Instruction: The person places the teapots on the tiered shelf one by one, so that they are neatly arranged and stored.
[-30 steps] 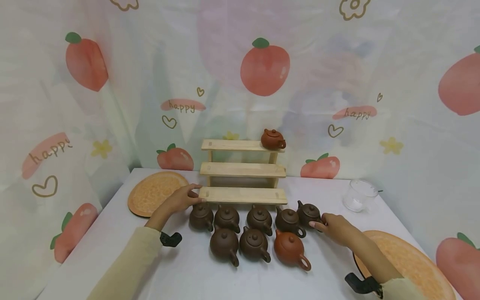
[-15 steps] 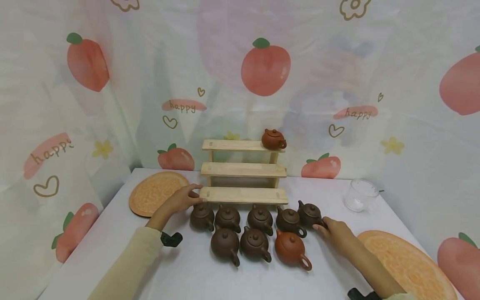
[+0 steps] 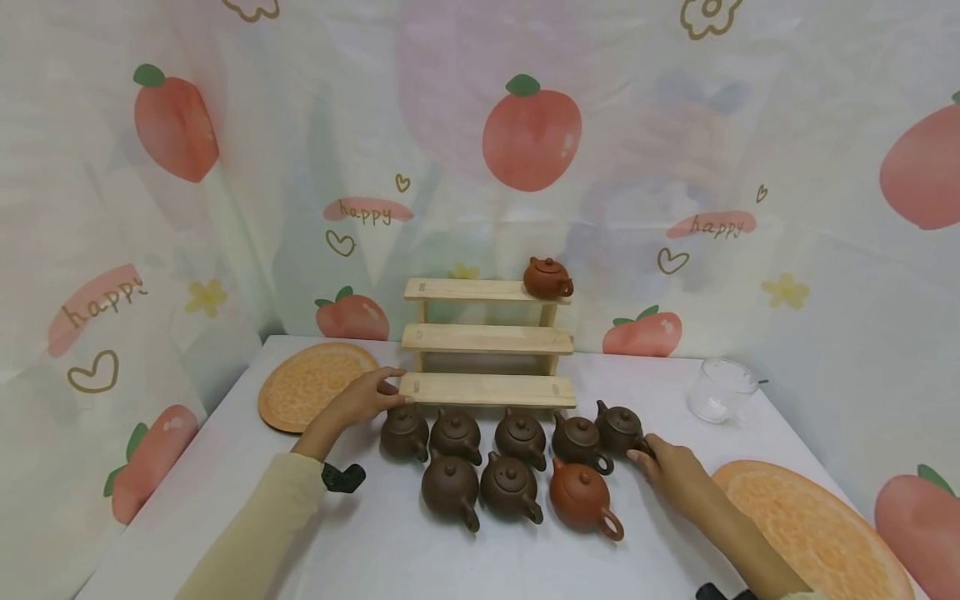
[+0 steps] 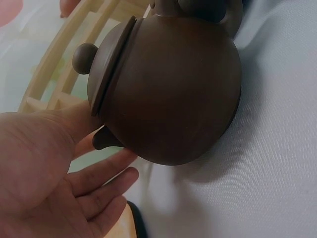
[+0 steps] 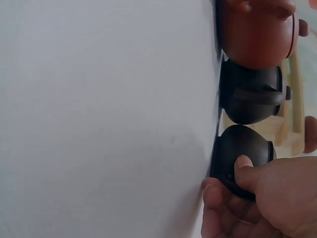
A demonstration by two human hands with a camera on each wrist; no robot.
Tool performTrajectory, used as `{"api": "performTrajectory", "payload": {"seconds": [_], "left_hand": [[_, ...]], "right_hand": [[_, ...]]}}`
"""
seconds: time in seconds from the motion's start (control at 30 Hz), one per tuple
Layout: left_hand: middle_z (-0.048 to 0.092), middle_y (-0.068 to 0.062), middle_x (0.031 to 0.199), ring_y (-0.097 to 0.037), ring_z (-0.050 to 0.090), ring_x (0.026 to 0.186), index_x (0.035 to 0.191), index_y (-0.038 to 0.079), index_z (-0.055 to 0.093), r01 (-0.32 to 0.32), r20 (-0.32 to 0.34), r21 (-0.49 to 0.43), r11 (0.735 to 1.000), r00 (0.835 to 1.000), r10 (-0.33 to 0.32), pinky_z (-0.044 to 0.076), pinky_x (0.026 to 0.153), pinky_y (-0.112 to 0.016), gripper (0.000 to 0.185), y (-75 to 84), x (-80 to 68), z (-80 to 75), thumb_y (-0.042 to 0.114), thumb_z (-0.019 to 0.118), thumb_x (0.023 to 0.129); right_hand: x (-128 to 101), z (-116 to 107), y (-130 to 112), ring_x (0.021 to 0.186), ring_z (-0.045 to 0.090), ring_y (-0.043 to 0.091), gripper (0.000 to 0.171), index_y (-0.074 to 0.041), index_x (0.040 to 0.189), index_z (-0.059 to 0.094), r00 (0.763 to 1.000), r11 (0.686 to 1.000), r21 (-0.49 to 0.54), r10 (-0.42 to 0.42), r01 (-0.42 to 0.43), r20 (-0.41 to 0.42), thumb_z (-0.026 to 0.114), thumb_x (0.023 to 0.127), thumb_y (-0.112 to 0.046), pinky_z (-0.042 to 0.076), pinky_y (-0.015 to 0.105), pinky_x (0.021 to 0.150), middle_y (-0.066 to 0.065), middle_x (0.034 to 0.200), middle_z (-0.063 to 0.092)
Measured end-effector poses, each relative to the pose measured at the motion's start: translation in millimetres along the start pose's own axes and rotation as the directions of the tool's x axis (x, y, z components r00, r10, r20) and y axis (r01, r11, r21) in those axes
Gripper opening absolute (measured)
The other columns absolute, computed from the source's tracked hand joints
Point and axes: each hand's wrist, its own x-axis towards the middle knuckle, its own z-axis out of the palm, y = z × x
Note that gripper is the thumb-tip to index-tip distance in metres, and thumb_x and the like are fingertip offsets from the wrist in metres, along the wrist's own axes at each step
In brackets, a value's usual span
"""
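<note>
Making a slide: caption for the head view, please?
Left hand touches wooden rack; right hand grips the rightmost dark teapot.

Teapot handle (image 3: 643, 446) hidden under right hand (image 3: 671, 468)

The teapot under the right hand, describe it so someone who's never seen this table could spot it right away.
Start at the wooden rack at the back of the table. In front of it stand two rows of teapots; take the back row of five. It is the dark teapot at the far right end, the only one the right hand touches.
</note>
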Motion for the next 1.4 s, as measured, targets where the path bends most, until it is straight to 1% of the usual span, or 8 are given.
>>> {"api": "performTrajectory", "payload": {"seconds": [0.17, 0.4, 0.63, 0.93, 1.2, 1.4], "left_hand": [[0.069, -0.029, 0.129, -0.044, 0.066, 0.124, 0.152, 0.003, 0.052, -0.003, -0.004, 0.007, 1.0, 1.0, 0.003, 0.054, 0.099, -0.057, 0.064, -0.9, 0.0, 0.5, 0.032, 0.075, 0.1], [0.069, -0.029, 0.13, -0.043, 0.065, 0.125, 0.153, 0.003, 0.052, 0.011, -0.001, 0.0, 1.0, 1.0, -0.011, 0.053, 0.101, -0.058, 0.066, -0.2, 0.5, 1.4, 0.034, 0.075, 0.1], [0.068, -0.03, 0.132, -0.044, 0.064, 0.126, 0.153, 0.003, 0.051, 0.017, 0.005, 0.004, 1.0, 1.0, -0.017, 0.053, 0.101, -0.058, 0.064, 2.4, -1.3, 1.9, 0.032, 0.074, 0.101], [0.068, -0.03, 0.132, -0.046, 0.064, 0.127, 0.154, 0.003, 0.051, 0.018, 0.009, 0.008, 1.0, 1.0, -0.018, 0.053, 0.101, -0.059, 0.065, 3.7, -2.1, 1.5, 0.032, 0.074, 0.101], [0.068, -0.03, 0.131, -0.045, 0.064, 0.126, 0.154, 0.003, 0.05, 0.025, 0.006, 0.006, 1.0, 1.0, -0.025, 0.052, 0.102, -0.059, 0.066, 1.7, -0.5, 1.1, 0.034, 0.074, 0.101], [0.068, -0.03, 0.132, -0.045, 0.064, 0.127, 0.154, 0.004, 0.05, 0.025, 0.007, 0.008, 1.0, 1.0, -0.025, 0.052, 0.103, -0.059, 0.067, 0.0, 0.7, 0.4, 0.035, 0.075, 0.1]], "right_hand": [[-1.3, 0.7, 0.2, 0.063, 0.047, 0.016, 0.028, -0.01, 0.084, 0.05, 1.0, 1.0, 0.011, 0.002, -0.002, -0.008, 0.065, 0.106, -0.02, 0.038, 0.032, 0.059, -0.004, 0.064, 0.044], [-2.5, 0.1, 2.3, 0.06, 0.045, 0.014, 0.029, -0.012, 0.082, 0.049, 0.999, 0.999, 0.032, -0.025, 0.026, -0.037, 0.065, 0.106, -0.019, 0.035, 0.028, 0.056, -0.005, 0.064, 0.046], [-4.9, -0.2, 3.1, 0.058, 0.044, 0.011, 0.027, -0.012, 0.083, 0.052, 0.999, 0.998, 0.06, -0.014, 0.017, -0.041, 0.065, 0.106, -0.018, 0.035, 0.027, 0.056, -0.006, 0.064, 0.049], [-3.7, 0.9, 4.8, 0.058, 0.043, 0.009, 0.027, -0.012, 0.082, 0.052, 0.997, 0.998, 0.064, -0.024, 0.029, -0.078, 0.067, 0.105, -0.017, 0.035, 0.026, 0.055, -0.007, 0.064, 0.051], [0.6, -2.5, 3.5, 0.06, 0.045, 0.011, 0.027, -0.013, 0.082, 0.054, 0.994, 0.997, 0.065, -0.032, 0.039, -0.101, 0.068, 0.104, -0.017, 0.035, 0.028, 0.057, -0.007, 0.063, 0.051], [3.4, -6.3, -0.1, 0.058, 0.045, 0.011, 0.026, -0.012, 0.082, 0.055, 0.992, 0.997, 0.062, -0.044, 0.051, -0.122, 0.069, 0.104, -0.015, 0.036, 0.027, 0.056, -0.006, 0.062, 0.051]]}}
